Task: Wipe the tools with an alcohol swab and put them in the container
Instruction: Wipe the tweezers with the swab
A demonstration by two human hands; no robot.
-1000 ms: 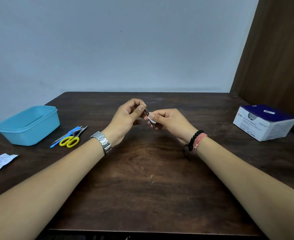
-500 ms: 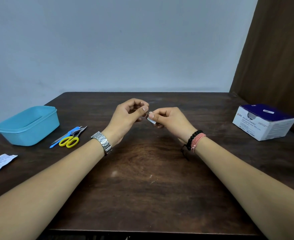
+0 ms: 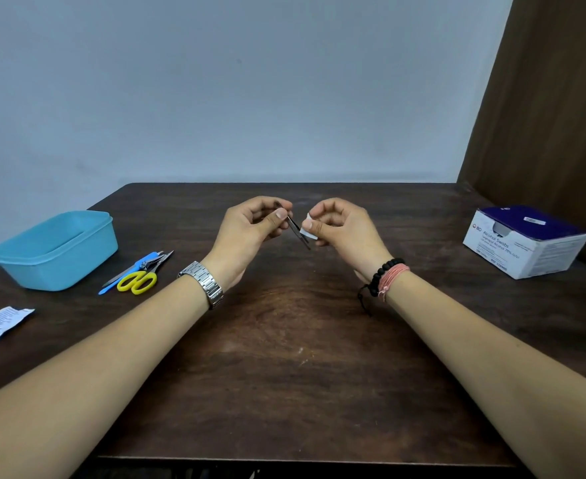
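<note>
- The left hand (image 3: 250, 229) pinches a slim dark metal tool, likely tweezers (image 3: 298, 230), between thumb and fingertips, its tip slanting down toward the right hand (image 3: 339, 226).
- The right hand's curled fingers pinch a folded white alcohol swab (image 3: 307, 229) just beside the tool's shaft.
- Judged step: wiping this tool; next, carrying it left to the blue container (image 3: 56, 250).
- Scissors (image 3: 139, 280) and other tools lie beside the container; the table (image 3: 284, 357) between offers open room.
</note>
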